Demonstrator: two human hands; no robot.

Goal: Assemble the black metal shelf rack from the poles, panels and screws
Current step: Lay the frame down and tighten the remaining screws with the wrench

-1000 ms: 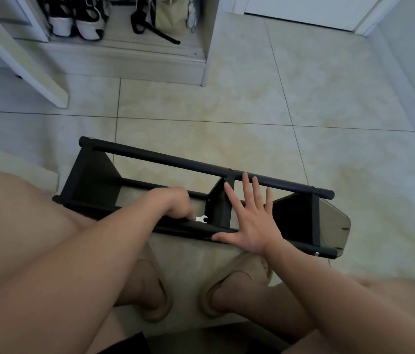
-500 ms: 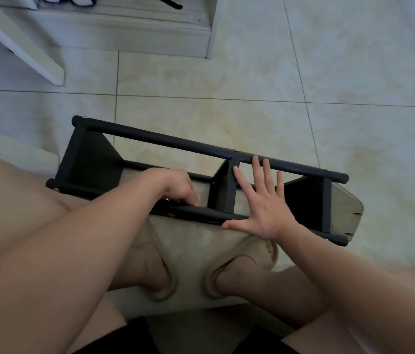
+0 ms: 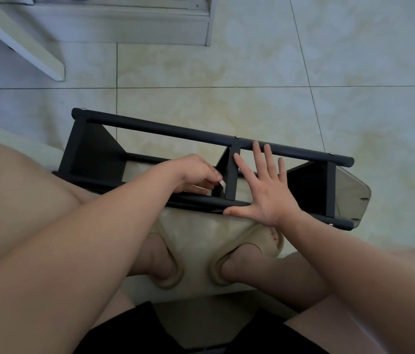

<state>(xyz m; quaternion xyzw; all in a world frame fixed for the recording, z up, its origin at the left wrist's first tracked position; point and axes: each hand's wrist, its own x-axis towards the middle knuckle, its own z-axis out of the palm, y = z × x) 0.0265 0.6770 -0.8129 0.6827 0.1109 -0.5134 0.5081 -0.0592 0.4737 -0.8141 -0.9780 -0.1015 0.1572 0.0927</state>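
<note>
**Tightening the middle panel's joint on the near pole**

The black metal shelf rack is lying on its side on a beige sheet over the tiled floor, right in front of the seated person's slippers. The left hand is curling its fingers and pinching a small silvery tool, seemingly a flat spanner, just left of the middle panel where it meets the near pole. The right hand is lying spread and flat across the frame, its thumb resting along the near pole and its fingertips reaching the far pole, bracing the rack.

Judging by this, the frame is largely together, with three panels joining both poles and screw heads showing on the far pole. The step in hand is probably fastening the middle panel at the near pole. The fastener itself is hidden behind the fingers. The next move is calling for the tool to seat squarely on it and turn in short strokes in that tight gap, while the right hand is pressing down so the rack is not rolling.
</note>
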